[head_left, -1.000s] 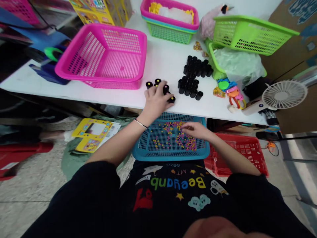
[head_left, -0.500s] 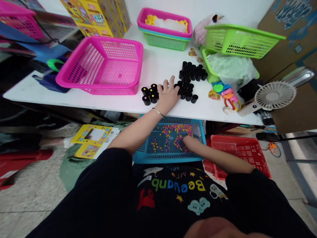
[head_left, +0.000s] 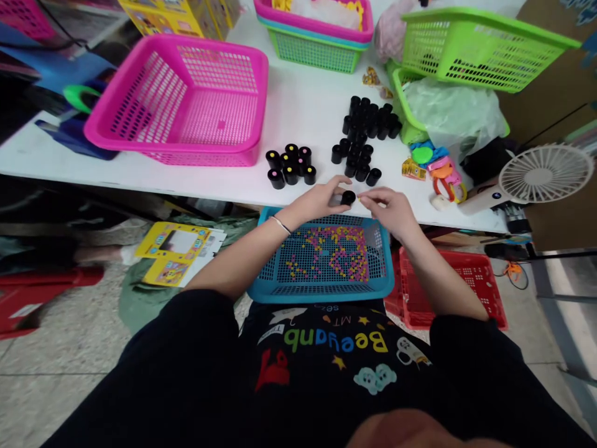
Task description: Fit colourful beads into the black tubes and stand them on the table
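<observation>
At the front edge of the white table, my left hand [head_left: 321, 200] grips a small black cylinder [head_left: 347, 198] between thumb and fingers. Just right of it, my right hand [head_left: 386, 208] pinches a tiny yellow bead [head_left: 359, 198], close to the cylinder but apart from it. To the left stand several black cylinders with pink or yellow dots in their tops [head_left: 290, 167]. Behind my hands are several more black cylinders [head_left: 361, 155], with no coloured dots visible. Below the table edge, a blue basket [head_left: 321, 291] on my lap holds many loose pink and yellow beads [head_left: 347, 252].
A large pink basket [head_left: 186, 149] stands at left, stacked baskets [head_left: 317, 56] at the back. Green baskets [head_left: 466, 56], colourful small items [head_left: 443, 168] and a handheld fan [head_left: 543, 177] are at right. A red crate [head_left: 452, 286] sits lower right. Yellow packaging [head_left: 172, 255] lies lower left.
My left hand has drawn back from the black cylinders to the table edge with one in its grip. My right hand has risen from the blue basket with a bead.
</observation>
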The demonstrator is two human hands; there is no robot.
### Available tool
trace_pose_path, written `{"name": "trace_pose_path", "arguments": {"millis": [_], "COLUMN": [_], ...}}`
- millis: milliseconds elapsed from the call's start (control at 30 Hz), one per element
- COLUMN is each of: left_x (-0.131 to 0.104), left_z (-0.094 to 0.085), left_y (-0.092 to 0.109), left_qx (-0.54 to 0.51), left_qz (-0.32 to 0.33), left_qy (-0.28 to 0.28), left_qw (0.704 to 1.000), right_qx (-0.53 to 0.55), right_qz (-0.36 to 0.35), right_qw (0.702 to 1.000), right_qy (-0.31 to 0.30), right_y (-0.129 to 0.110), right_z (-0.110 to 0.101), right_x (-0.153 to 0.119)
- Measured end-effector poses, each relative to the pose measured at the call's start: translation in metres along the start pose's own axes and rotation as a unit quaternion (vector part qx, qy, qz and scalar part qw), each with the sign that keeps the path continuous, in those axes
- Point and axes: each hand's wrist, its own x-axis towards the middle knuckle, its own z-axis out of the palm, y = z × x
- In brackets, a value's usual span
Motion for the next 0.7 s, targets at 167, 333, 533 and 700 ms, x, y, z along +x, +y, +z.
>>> {"name": "trace_pose_path", "arguments": {"millis": [167,333,533,700], "left_x": [0.0,0.0,-0.001,-0.001], "left_z": [0.0,0.0,0.001,0.002], "left_y": [-0.004,-0.003,-0.003,-0.003], "left_qx": [-0.026,-0.037,-0.045,-0.042], "left_qz": [0.006,0.012,0.011,0.021], "left_qy": [-0.002,-0.006,-0.001,0.002], "left_qw": [1.0,0.999,0.999,0.999], "right_qx": [-0.036,0.03,0.118,0.14], "right_qz": [-0.014,0.033,0.121,0.15], "right_qw": [0.999,0.999,0.986,0.979], "right_qy": [0.007,0.004,-0.004,0.004], "right_y": [-0.006,-0.001,-0.003,-0.008], "right_z": [0.01,0.018,0.02,0.022], "right_x": [0.022,0.022,0.022,0.021]}}
